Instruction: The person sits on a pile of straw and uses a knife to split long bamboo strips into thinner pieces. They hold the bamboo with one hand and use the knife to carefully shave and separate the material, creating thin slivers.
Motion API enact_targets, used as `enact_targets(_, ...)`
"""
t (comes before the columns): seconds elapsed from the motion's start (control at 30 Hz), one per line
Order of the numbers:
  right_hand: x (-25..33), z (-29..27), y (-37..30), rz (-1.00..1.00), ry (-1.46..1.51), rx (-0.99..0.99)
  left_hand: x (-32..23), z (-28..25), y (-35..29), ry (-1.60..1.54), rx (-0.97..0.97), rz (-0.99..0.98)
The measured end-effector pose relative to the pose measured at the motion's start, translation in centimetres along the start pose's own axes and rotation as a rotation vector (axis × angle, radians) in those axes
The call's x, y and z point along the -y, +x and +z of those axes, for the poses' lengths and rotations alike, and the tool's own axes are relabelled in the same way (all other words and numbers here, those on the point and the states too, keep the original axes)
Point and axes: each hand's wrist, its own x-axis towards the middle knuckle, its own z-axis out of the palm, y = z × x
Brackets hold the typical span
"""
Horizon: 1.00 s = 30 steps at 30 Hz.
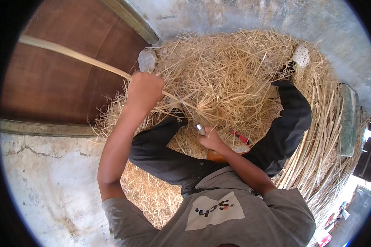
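My left hand [145, 94] is closed in a fist around a long pale stalk [86, 61]. One end of the stalk reaches up to the far left across a brown panel; the other slants down to the right, where a fan of straw-like strands spreads beside it. In my right hand [212, 139], between my bent knees, is a thin-bladed knife [200, 128] with a shiny metal collar. Its narrow blade points up and left, crossing close to the stalk; whether they touch I cannot tell. My right fingers hide most of the handle.
Loose straw [231, 61] is heaped around my legs. A red tool-like object [240, 137] lies near my right hand. A grey stone [146, 61] sits by the brown panel [62, 82]. Long stalks [313, 140] are stacked on the right, next to a green slab [348, 121].
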Motion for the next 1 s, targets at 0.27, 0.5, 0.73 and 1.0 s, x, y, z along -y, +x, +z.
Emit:
enact_targets(0.27,-13.8,1.1,-0.4,0.326,-0.443,0.117,-0.1,-0.1,-0.7,0.0,-0.032,0.013)
enact_targets(0.5,-18.5,-1.1,2.3,0.8,0.671,0.501,0.2,-0.5,0.2,-0.023,-0.094,0.014)
enact_targets(0.73,-7.8,0.0,0.4,0.336,-0.026,0.006,-0.6,-0.3,0.0,0.008,-0.092,0.014)
enact_targets(1.0,-13.1,1.3,-1.1,0.183,-0.313,-0.076,1.5,1.3,-0.2,-0.006,-0.015,-0.038)
